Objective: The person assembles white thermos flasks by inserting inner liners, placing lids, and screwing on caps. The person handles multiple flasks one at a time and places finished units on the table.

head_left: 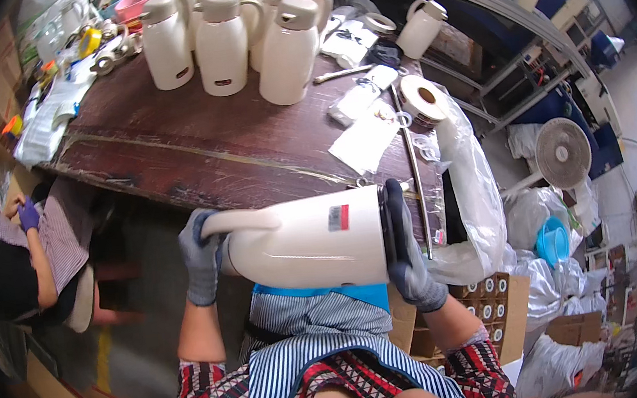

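Observation:
A white thermos jug lies sideways between my hands, in front of the table's near edge. My left hand, in a grey glove, is closed at the jug's top end by the curved handle; its fingers are partly hidden. Against the dark base at the other end, my right hand, gloved too, grips the rim. A small red and white sticker shows on the jug's side. Several matching jugs stand upright on the dark wooden table beyond.
At the table's right side lie a label roll, a thin metal rod and plastic bags. A divided carton stands by my right arm. Another person sits at the left. A fan is at the right.

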A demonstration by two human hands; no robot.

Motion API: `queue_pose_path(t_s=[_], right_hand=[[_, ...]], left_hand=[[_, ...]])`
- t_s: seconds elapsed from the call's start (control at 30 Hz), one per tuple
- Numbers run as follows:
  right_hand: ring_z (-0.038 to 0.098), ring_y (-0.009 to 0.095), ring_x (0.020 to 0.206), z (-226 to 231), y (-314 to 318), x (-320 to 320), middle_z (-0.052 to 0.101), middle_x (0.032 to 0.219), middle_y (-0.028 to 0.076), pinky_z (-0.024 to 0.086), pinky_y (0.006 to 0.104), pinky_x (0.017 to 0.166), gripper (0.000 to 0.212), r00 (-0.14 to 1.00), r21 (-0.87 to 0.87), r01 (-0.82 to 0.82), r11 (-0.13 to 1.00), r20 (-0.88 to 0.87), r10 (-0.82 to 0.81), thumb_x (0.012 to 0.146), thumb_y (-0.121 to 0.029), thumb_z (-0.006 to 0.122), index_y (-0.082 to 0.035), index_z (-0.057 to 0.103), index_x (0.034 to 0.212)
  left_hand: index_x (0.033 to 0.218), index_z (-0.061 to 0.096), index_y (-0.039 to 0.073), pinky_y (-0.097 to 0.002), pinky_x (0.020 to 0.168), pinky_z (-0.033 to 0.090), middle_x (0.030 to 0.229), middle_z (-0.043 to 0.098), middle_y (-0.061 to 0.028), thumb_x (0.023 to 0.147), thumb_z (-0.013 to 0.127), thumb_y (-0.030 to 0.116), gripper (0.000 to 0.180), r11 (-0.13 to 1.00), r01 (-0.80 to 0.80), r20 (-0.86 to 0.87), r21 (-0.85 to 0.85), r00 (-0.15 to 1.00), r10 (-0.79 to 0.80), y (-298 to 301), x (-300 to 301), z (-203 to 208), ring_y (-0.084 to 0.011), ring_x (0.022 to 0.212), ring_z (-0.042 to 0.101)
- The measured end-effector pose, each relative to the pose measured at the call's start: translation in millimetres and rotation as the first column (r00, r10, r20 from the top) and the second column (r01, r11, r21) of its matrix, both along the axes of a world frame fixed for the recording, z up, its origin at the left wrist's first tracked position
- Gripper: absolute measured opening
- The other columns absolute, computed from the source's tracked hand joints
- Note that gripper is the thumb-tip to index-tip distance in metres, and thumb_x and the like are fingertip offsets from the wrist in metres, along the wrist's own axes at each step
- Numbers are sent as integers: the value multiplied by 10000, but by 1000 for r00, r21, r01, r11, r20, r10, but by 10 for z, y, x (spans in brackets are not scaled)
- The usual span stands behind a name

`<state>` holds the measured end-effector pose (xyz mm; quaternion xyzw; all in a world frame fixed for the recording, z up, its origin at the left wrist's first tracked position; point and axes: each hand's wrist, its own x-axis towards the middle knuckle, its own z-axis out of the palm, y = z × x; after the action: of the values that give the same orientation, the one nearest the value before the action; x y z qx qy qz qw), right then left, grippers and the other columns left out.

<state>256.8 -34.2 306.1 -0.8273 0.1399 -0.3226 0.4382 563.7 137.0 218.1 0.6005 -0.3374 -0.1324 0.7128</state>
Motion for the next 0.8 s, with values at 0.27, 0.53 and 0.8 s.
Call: queue_pose_path(t_s=[0.27, 0.53, 0.8], right_hand=[[401, 322, 1475, -243, -95, -466, 363, 1613, 222, 378, 384, 1163, 830, 961, 63, 240, 969, -154, -229, 1045, -673, 342, -51, 372, 1595], [360, 319, 1499, -678, -205, -793, 380, 1606, 229, 308, 427, 1223, 664, 980, 127, 94, 987, -185, -69, 1075, -230, 484, 28, 209, 1621], [515, 290, 1340, -830, -86, -1049, 468, 1516, 197, 417, 399, 1141, 628, 978, 276, 208, 938, -40, -205, 1062, -206, 541, 28, 288, 1586]], left_hand=[[890, 677, 23, -311, 731, 536, 803, 643, -113, 742, 780, 66, 185, 979, 52, 203, 198, 975, -93, 29, 73, 439, -248, 735, 663], [855, 682, 24, -368, 653, 524, 787, 657, -94, 746, 738, 144, 172, 996, 80, 842, -44, 539, -6, -120, -603, 832, -304, 705, 651], [836, 695, 81, -412, 697, 596, 811, 688, -43, 729, 738, 178, 150, 988, 154, 917, -11, 397, -51, -166, -936, 965, -251, 728, 697]])
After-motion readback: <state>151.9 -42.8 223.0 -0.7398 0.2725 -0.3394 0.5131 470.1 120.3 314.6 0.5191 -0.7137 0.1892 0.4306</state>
